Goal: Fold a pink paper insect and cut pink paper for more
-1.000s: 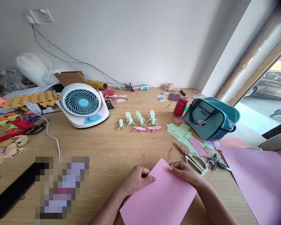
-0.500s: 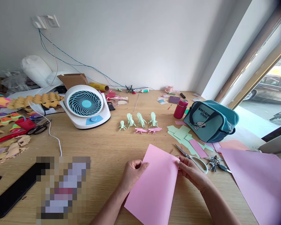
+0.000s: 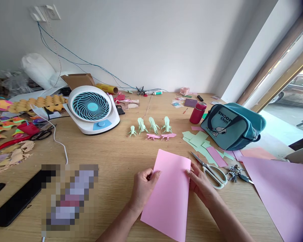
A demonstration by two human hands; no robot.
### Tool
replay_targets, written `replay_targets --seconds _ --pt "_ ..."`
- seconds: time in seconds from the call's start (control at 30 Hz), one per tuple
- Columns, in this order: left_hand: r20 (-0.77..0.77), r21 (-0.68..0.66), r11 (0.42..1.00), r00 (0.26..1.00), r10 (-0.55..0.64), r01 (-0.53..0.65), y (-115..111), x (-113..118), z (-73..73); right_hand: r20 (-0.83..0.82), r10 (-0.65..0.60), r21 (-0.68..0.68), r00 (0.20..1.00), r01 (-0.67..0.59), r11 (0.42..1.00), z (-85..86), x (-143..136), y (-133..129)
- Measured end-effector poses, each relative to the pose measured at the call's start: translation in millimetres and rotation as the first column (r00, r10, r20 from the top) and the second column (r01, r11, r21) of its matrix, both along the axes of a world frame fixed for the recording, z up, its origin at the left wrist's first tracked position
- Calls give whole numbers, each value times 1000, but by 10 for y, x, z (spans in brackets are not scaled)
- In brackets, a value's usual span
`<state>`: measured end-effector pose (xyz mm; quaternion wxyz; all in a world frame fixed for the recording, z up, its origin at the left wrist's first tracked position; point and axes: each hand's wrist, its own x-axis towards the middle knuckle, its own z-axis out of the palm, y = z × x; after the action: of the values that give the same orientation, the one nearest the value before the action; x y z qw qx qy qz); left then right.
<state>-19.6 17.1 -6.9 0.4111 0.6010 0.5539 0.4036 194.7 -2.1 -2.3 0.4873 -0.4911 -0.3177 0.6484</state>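
A sheet of pink paper (image 3: 168,198) is held up between both hands above the wooden table. My left hand (image 3: 144,186) pinches its left edge, thumb on the front face. On the opposite edge, near the upper corner, my right hand (image 3: 200,181) grips with the thumb in front and the fingers behind. Just right of that hand lie scissors (image 3: 214,174) with pale handles. Beyond the sheet stand several folded green paper insects (image 3: 153,125), with two pink paper insects (image 3: 168,135) in front of them.
Green paper pieces (image 3: 199,139) lie by a teal bag (image 3: 232,126) and a red flask (image 3: 198,112). Keys (image 3: 234,173) and a large pink sheet (image 3: 280,188) are at right. A white fan (image 3: 93,109), scissors with black handles (image 3: 41,133) and a black flat object (image 3: 20,198) occupy the left.
The pink paper has turned slightly to stand more upright. My right hand has slid a little down its edge, uncovering more of the scissors. The camera view has shifted slightly.
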Motion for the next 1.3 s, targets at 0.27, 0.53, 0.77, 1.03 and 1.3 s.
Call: replay_targets --seconds 0.27,0.53,0.77,1.03,1.3 --pt "-12 2 1000 999 -30 30 -40 15 0 -37 2 -57 999 -4 998 -60 -93 -73" --pt "48 -56 986 986 -157 159 11 2 -59 -61 -61 -80 996 56 995 -149 -97 -51" --pt "114 -109 987 988 -107 120 72 -21 -188 -81 -94 -61 992 89 994 -129 -186 -123" --pt "166 -114 989 983 -75 95 149 -39 -274 -95 -134 -42 986 130 991 -233 -233 -121" --pt "212 -143 986 976 -54 85 189 -37 -269 -69 -148 -23 987 146 989 -264 -232 -113"
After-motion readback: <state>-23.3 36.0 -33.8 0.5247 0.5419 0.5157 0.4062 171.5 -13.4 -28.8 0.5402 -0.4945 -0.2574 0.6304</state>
